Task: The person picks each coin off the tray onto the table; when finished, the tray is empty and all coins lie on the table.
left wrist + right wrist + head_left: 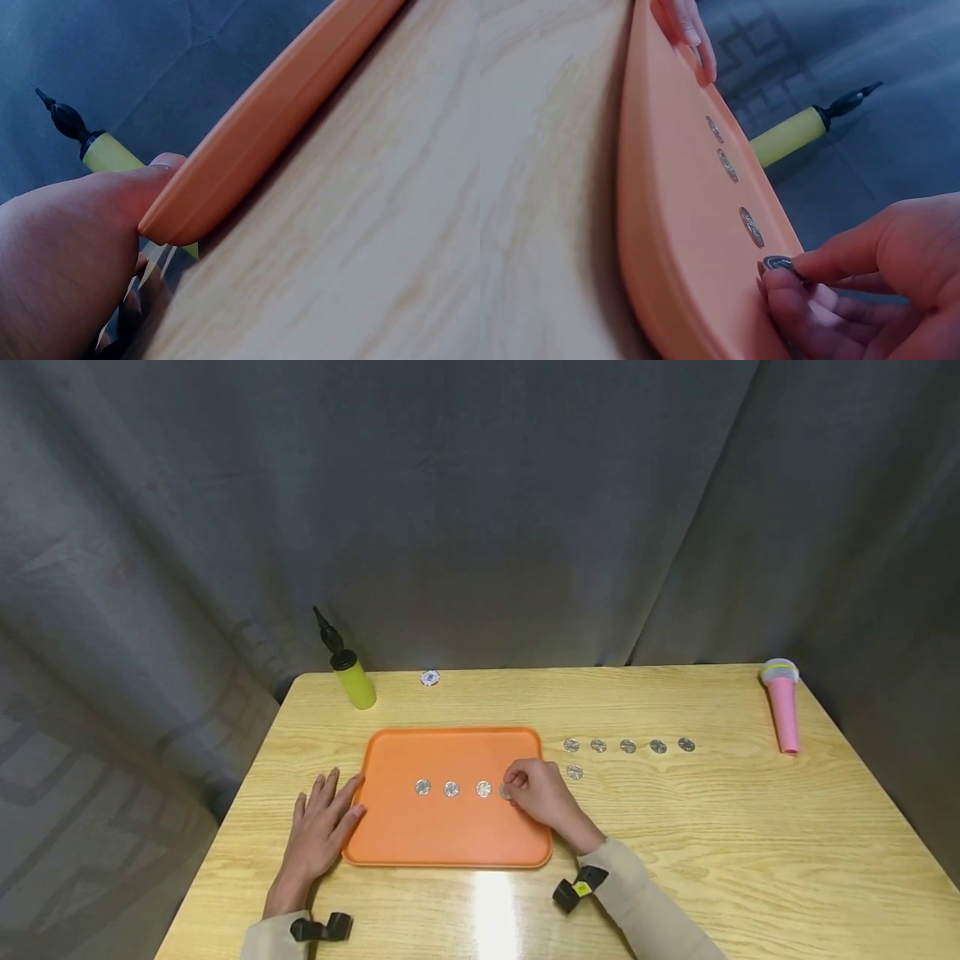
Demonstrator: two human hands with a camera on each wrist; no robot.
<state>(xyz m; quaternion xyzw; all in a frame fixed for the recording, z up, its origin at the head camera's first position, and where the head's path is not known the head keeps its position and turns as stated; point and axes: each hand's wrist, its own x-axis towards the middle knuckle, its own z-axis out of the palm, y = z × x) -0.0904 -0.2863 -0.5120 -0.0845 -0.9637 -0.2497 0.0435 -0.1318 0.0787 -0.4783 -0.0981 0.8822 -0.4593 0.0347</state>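
My right hand point(542, 793) is over the right part of the orange tray point(442, 843) and pinches a silver coin point(778, 262) between thumb and fingers, close to the tray's surface. Three more coins lie in a row to its left: one coin point(483, 789) nearest the hand, then a middle coin point(451, 789) and a far coin point(423, 787). My left hand point(318, 827) rests at the tray's left edge with fingers spread and fairly straight. In the left wrist view its thumb point(169, 161) touches the tray's rim point(247, 142).
Right of the tray, several coins point(627, 747) form a row on the wooden table point(712, 843), with a single coin point(574, 772) below. A yellow hand pump point(356, 683) and a poker chip point(430, 678) are behind the tray. A pink toy microphone point(783, 710) lies far right.
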